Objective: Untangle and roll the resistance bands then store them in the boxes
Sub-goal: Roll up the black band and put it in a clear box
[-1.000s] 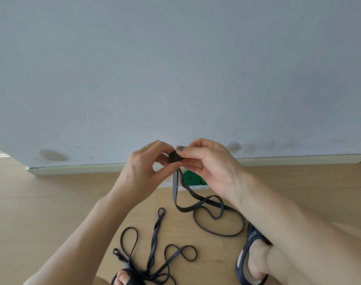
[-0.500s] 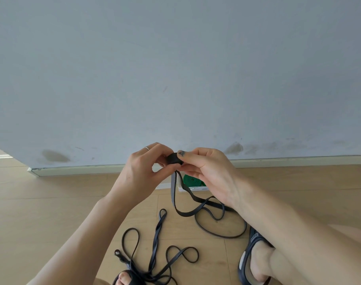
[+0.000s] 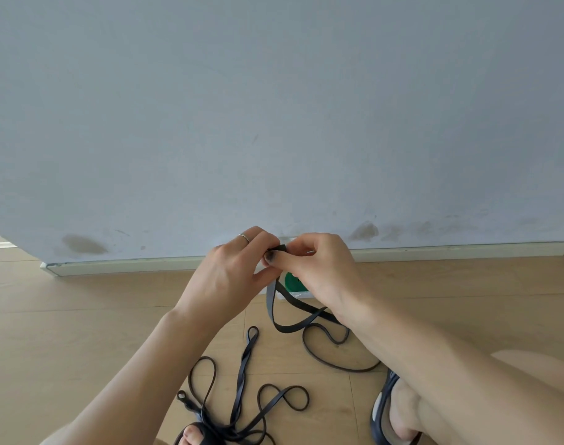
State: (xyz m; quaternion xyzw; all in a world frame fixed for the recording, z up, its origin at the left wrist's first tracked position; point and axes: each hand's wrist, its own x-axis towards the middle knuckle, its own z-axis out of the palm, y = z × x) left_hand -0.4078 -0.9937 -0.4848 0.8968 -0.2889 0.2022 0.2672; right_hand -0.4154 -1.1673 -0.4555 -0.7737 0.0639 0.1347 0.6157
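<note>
**Rolling a black band by the wall**

Wood floor [image 3: 81, 319], grey-blue wall [image 3: 274, 107] with a pale baseboard [image 3: 451, 252] right in front of me. My left hand [image 3: 229, 277] and right hand [image 3: 319, 268] meet fingertip to fingertip above the floor, both pinching a small tight roll [image 3: 281, 248] of the black resistance band [image 3: 284, 326]. Right thumb lies across the front of the roll, left fingers curl round it from the other side; thin ring on one left finger. The unrolled tail drops straight down from the roll, bends into a loop just beneath my right wrist, then trails onto the floor in a wider loop near my right sandal [image 3: 383, 409]. Behind the hanging tail, close to the baseboard, sits a white box [image 3: 293, 295] with a green roll [image 3: 293, 281] in it, mostly hidden by my right hand. Nearer me, by my left foot, a tangled pile of dark bands [image 3: 239, 406] lies on the floor, well apart from the box.
</note>
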